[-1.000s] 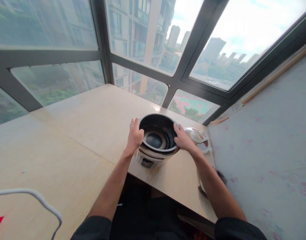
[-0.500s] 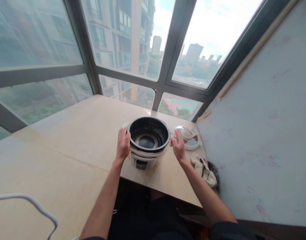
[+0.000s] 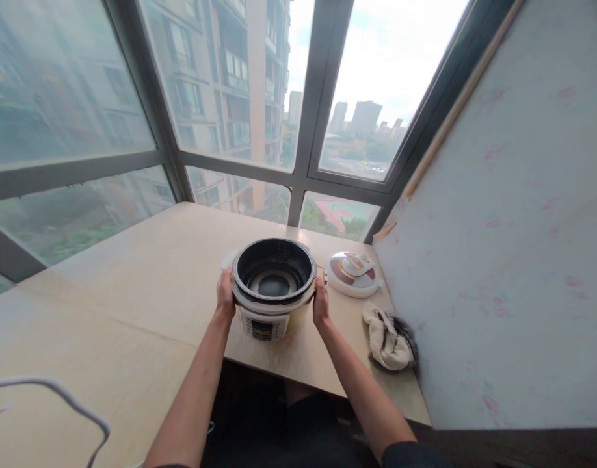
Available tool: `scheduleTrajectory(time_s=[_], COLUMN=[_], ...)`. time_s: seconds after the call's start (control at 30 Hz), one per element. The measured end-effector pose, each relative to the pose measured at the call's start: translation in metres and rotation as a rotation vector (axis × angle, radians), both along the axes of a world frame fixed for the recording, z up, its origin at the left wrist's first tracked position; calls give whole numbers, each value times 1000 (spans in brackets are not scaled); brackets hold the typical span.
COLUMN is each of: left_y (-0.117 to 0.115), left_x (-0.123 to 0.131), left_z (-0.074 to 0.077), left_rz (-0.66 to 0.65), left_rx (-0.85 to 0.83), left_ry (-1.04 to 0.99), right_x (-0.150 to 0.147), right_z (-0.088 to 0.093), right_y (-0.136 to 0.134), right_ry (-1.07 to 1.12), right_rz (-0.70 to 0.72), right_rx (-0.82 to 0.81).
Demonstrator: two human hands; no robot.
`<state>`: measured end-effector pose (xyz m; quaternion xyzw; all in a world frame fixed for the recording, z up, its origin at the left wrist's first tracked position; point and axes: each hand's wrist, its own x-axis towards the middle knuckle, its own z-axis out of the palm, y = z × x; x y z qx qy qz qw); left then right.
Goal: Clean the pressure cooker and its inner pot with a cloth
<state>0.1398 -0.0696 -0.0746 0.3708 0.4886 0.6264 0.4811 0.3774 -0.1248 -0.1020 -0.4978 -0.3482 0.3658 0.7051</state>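
A white electric pressure cooker (image 3: 264, 325) stands lidless near the table's front edge, its control panel facing me. Its dark inner pot (image 3: 274, 270) shows, with markings on the inside wall and nothing in it that I can see. My left hand (image 3: 225, 296) grips the cooker's left side, just under the rim. On the opposite side my right hand (image 3: 320, 302) is pressed against the body below the side handle, fingers partly hidden behind it. The round white and brown lid (image 3: 354, 274) lies on the table to the right.
A beige and grey cloth bundle (image 3: 389, 338) lies by the patterned wall (image 3: 498, 260) on the right. A white cable (image 3: 59, 390) curves across the lower left of the pale wooden table (image 3: 123, 273). Framed windows (image 3: 298, 149) rise behind the table.
My right hand has come in from beside the lid and closed on the cooker's right side. The left hand has slid slightly lower on its side. The view has shifted a little.
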Motion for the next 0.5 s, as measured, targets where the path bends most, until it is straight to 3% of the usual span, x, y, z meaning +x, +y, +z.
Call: scheduleTrajectory(time_s=[0.13,0.33,0.5], left_y=[-1,-19,-45], left_x=[10,16,49], left_z=[-4,-9,-7], left_rz=[167,219,242], left_rx=[-24,-33,-53], left_ry=[-211,-244,-269], right_x=[-5,-1,27], right_z=[-1,3,10], right_y=[5,-6,-26], right_ry=[83,124,121], right_rz=[-83,-114,-164], right_rx=[-7,-6,12])
